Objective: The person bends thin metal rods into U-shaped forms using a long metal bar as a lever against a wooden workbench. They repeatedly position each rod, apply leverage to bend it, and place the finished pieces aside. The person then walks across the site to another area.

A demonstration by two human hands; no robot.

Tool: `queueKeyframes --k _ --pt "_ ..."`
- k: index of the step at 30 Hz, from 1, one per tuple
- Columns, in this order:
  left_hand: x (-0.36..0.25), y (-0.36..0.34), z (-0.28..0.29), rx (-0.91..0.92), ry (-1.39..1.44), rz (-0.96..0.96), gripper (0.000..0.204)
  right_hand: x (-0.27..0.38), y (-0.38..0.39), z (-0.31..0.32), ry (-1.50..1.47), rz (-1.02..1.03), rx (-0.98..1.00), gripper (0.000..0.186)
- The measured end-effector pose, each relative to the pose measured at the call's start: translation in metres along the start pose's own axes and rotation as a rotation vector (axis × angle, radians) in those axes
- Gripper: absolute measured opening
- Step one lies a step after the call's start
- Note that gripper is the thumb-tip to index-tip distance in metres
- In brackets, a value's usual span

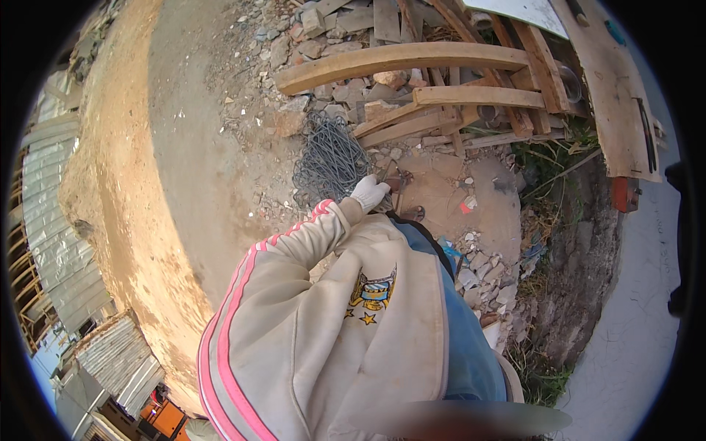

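Note:
My left hand (pixel 370 193), in a white knitted glove, has its fingers curled on something thin and dark that I cannot make out. It is at the right edge of a loose heap of grey bent metal wire pieces (pixel 329 154). Just beyond the glove is a small brown and dark shape, perhaps my right hand (pixel 393 182) with a thin rod; its fingers are too hidden to tell. My cream sleeve with pink stripes (pixel 243 294) reaches from the lower left.
Wooden beams (pixel 401 60) lie over broken rubble (pixel 312 48) ahead. A concrete strip (pixel 180 147) and dirt (pixel 110 206) run along the left, beside corrugated sheets (pixel 62 235). On the right are weeds (pixel 544 151), a stained wall edge (pixel 559 279) and a leaning board (pixel 610 110).

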State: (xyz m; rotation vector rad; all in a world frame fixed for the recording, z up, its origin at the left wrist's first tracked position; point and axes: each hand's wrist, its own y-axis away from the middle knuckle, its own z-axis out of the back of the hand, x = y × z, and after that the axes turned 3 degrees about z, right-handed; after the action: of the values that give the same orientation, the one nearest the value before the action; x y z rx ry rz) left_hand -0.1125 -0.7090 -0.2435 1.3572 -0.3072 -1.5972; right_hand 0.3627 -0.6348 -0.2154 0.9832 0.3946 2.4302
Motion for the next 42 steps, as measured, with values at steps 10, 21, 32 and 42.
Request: queueKeyframes --k 10,21,32,42 --pt "0.141 -0.019 -0.005 -0.459 0.137 0.371 0.052 -0.051 -0.122 -0.018 0.316 0.155 0.440 0.058" --pt "0.058 -0.010 -0.054 -0.036 -0.265 -0.129 0.041 -0.067 -0.137 -0.001 0.267 0.159 0.367 0.060" --pt "-0.262 0.038 -0.036 0.616 -0.405 -0.798 0.044 0.021 -0.089 0.026 -0.114 0.002 -0.179 0.059" --pt "-0.513 -0.108 0.112 -0.281 -0.017 -1.001 0.048 0.115 -0.117 0.021 -0.241 -0.055 -0.294 0.058"
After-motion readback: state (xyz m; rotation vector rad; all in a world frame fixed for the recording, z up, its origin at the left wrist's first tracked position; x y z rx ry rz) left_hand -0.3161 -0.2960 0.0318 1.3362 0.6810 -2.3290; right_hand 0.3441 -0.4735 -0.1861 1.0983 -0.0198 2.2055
